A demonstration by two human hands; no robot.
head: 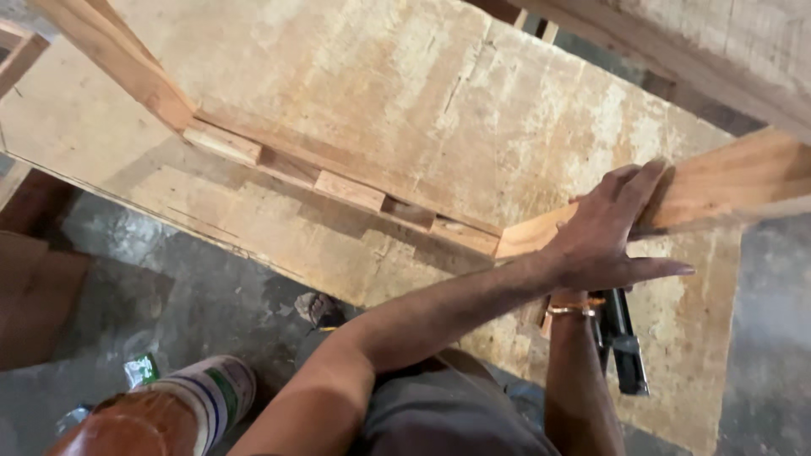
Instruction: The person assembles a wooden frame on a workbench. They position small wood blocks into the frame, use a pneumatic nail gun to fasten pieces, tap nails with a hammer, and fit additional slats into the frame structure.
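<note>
My left hand (604,232) lies flat, fingers spread, on the end of a light wooden rail (735,181) that runs off to the right. That end meets a long rail with small wooden blocks (351,190) at a corner on the plywood sheet (439,101). My left forearm crosses over from the lower left. My right forearm, with a gold bracelet (570,311), comes up from below, and its hand is hidden under my left hand. A black tool (621,342) lies along the right wrist; whether it is gripped is not visible.
Another rail (114,59) rises at the upper left, and a thick plank (701,51) crosses the upper right. Below the sheet is a grey concrete floor (186,295). A white striped container (211,393) stands at the bottom left, near a foot (318,309).
</note>
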